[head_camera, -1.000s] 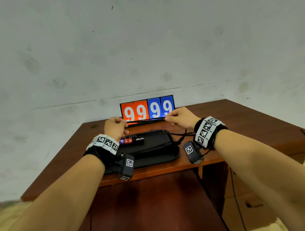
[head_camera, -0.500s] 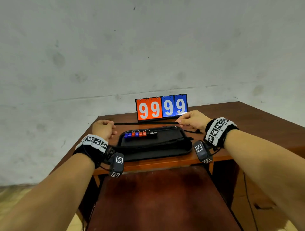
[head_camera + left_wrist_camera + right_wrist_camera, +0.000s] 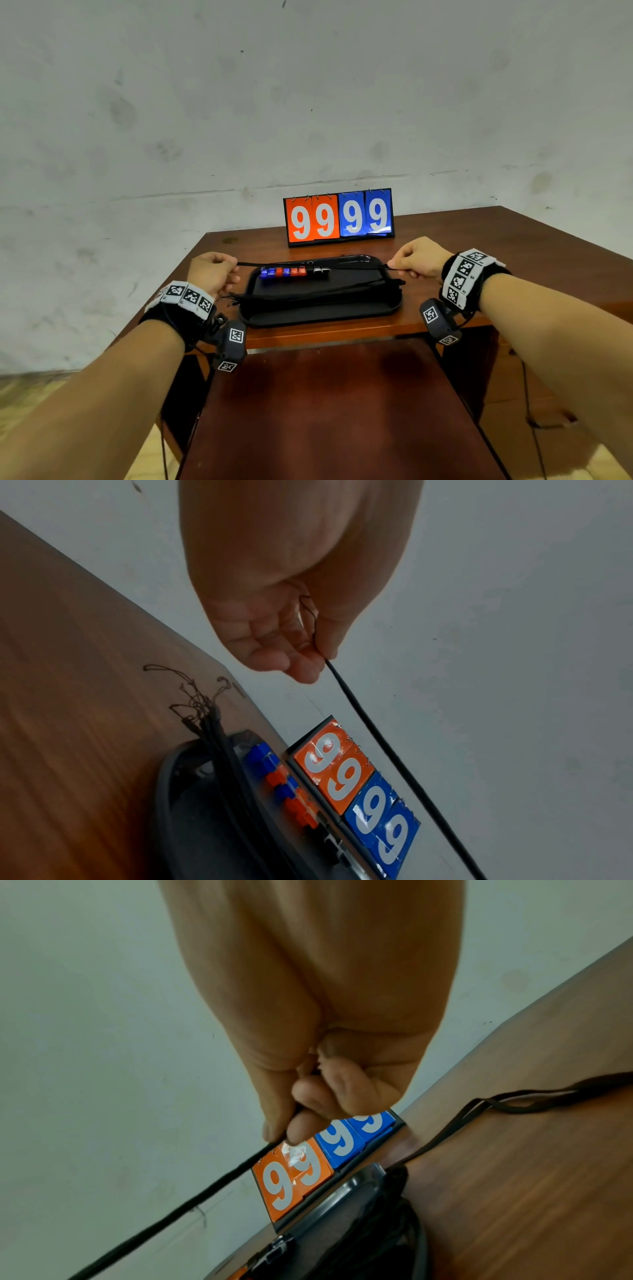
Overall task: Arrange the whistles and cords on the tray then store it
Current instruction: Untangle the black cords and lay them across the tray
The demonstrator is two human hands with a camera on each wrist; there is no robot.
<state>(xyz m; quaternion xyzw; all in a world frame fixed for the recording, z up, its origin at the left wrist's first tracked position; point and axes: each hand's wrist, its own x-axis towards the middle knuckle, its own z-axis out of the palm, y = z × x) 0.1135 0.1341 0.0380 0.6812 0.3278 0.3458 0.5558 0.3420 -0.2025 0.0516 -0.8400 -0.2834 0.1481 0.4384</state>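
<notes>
A black tray lies on the wooden table. Along its far side stands a row of several blue, red and black whistles. Several black cords lie lengthwise across the tray's middle, frayed ends sticking out past its left end. My left hand and right hand each pinch one end of another black cord, stretched taut above the tray over the whistles. The left wrist view shows thumb and finger pinching the held cord; the right wrist view shows the same held cord.
A flip scoreboard reading 9999 stands behind the tray near the wall. A cord loop trails off the tray onto the table at the right. A lower wooden surface sits in front of the table.
Both hands spread apart, pulling the cord taut, then brought it nearer, from in front of the scoreboard to over the tray's whistle row. The camera view also shifted.
</notes>
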